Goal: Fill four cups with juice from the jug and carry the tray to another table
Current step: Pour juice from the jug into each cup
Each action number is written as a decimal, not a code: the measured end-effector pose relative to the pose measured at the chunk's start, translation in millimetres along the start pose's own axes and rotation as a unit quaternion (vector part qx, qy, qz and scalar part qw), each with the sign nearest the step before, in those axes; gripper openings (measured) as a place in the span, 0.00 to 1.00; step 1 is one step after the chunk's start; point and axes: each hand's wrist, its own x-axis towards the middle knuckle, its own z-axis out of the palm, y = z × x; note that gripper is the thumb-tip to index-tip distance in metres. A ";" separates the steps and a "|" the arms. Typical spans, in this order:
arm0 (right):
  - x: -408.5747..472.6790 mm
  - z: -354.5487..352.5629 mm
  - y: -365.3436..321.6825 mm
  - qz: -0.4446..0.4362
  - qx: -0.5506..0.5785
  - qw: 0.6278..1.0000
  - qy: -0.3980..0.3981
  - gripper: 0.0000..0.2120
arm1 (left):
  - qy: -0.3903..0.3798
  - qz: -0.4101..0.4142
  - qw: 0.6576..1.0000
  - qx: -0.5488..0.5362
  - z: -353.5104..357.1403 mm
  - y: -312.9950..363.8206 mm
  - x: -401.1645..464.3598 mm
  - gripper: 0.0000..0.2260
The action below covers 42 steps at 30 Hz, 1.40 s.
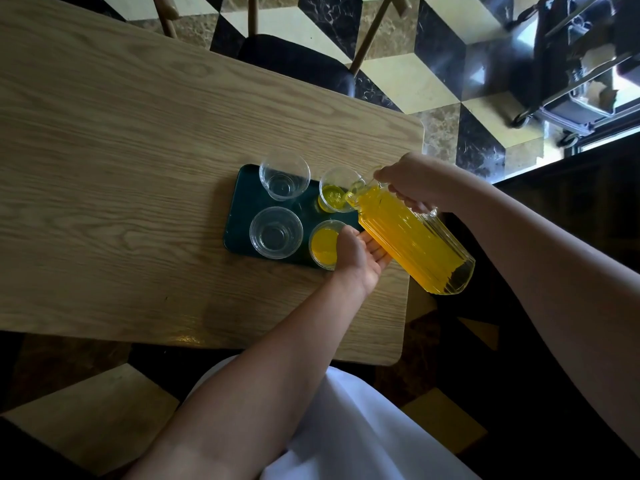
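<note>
A dark green tray [242,206] lies near the right end of the wooden table and carries several clear cups. The near right cup [323,245] holds orange juice. Juice runs into the far right cup [334,195] from the tilted ribbed glass jug [412,240]. The far left cup [284,176] and near left cup [276,232] hold no juice. My right hand [412,183] grips the jug's handle near its neck. My left hand [360,254] lies with straight fingers under the jug's side, beside the juice-filled cup.
The wooden table [138,168] stretches left of the tray. A dark-seated chair [298,64] stands at its far side. A metal wheeled cart [571,81] is on the patterned floor at the upper right. My white apron [346,438] is below.
</note>
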 end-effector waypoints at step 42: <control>11.6 2.5 7.5 0.001 0.009 1.000 -0.026 0.19 | -0.004 0.000 1.000 -0.007 -1.9 -6.0 2.7 0.24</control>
